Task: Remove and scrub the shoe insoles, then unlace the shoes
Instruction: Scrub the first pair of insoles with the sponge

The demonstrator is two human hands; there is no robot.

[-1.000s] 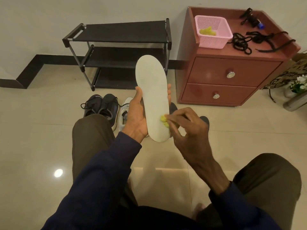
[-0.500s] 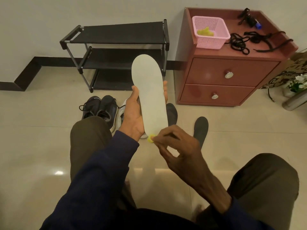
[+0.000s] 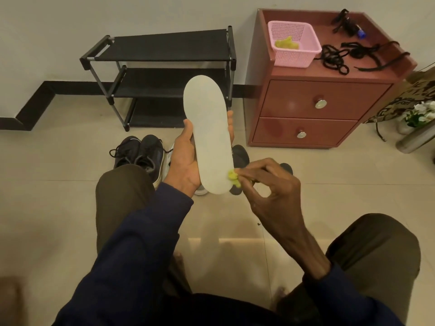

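Dim warm light; wide-angle edge distortion

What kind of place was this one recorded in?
Likely a home entryway or hallway: a black shoe rack, dark shoes on the tiled floor, and a red two-drawer cabinet.

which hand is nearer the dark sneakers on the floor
Left. The left hand, gripping the white insole, is just right of the dark sneakers in view; the right hand, pinching the yellow cloth, is farther right, beyond the insole.
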